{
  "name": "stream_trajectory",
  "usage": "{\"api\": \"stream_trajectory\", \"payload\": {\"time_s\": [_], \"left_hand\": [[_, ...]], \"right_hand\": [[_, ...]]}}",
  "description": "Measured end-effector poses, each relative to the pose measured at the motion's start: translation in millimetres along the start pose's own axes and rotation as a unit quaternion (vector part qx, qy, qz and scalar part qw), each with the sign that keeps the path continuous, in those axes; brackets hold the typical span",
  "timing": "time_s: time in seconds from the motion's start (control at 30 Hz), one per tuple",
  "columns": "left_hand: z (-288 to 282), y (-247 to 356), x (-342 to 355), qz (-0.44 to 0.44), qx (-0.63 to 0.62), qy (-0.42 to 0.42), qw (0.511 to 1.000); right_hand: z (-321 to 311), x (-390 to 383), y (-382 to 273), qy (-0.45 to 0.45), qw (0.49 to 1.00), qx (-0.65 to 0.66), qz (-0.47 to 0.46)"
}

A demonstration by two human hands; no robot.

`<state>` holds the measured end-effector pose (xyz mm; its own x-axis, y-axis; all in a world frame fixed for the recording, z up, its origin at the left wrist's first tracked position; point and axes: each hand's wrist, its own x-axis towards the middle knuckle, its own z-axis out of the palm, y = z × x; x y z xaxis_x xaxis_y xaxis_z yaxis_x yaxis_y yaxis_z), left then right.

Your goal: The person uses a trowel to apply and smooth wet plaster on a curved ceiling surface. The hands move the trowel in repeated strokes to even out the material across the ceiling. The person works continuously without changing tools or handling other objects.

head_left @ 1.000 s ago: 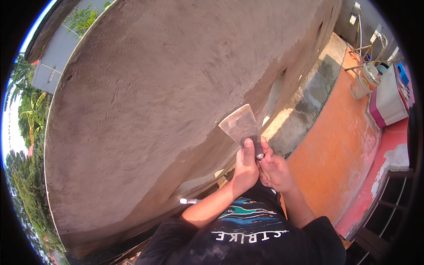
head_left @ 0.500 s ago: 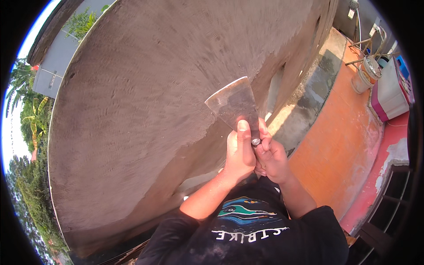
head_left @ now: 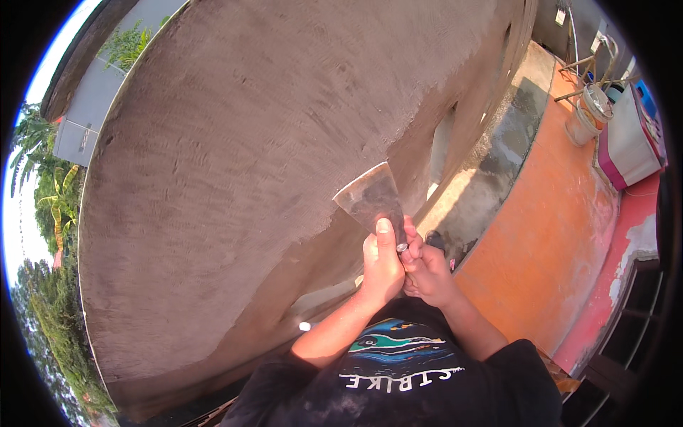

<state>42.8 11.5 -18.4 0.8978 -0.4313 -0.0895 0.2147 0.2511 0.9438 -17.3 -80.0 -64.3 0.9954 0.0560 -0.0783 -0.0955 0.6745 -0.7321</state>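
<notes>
A wide metal scraper (head_left: 370, 193) with a flared, worn blade is held in front of my chest, its edge pointing away from me. My left hand (head_left: 382, 267) is closed round its lower part, the thumb lying along the blade's base. Just to the right, my right hand (head_left: 428, 274) grips the handle with bent fingers; the handle is mostly hidden by both hands. Behind the blade rises a large brown plastered wall (head_left: 235, 142) with streaky marks. Whether the blade's edge touches the plaster I cannot tell.
To the right lies an orange floor (head_left: 541, 235) beside a grey concrete strip (head_left: 509, 142). Stained buckets (head_left: 589, 117) stand at the far right by a white and magenta box (head_left: 629, 146). Openings (head_left: 442, 146) pierce the wall's lower part. Trees (head_left: 50, 320) show at the left.
Both hands and the scraper have come down, closer to my body. The blade has shifted slightly left. A dark shoe has come into view beyond my right hand.
</notes>
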Motion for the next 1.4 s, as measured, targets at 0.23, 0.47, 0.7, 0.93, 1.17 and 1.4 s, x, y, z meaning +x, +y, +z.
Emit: {"api": "stream_trajectory", "payload": {"time_s": [0.23,0.47,0.7,0.93,1.17,1.4], "left_hand": [[1,21,3,0.014,0.107,-0.042,0.993],[-9,-26,-3,-0.072,0.011,-0.021,0.997],[-3,-16,3,-0.064,0.098,0.018,0.993],[6,45,16,0.072,0.069,-0.029,0.995],[8,-1,-5,-0.033,0.113,-0.002,0.993],[0,-7,-4,-0.052,0.067,0.023,0.996]], "right_hand": [[-5,1,-12,-0.033,0.998,0.057,0.024],[-28,-15,18,0.011,0.995,0.039,0.089],[-20,-6,13,-0.017,0.997,0.055,0.049],[14,23,-25,-0.067,0.997,0.003,-0.041],[-11,-15,-5,-0.009,0.993,0.069,0.1],[-5,-12,8,0.019,0.992,0.08,0.098]]}}
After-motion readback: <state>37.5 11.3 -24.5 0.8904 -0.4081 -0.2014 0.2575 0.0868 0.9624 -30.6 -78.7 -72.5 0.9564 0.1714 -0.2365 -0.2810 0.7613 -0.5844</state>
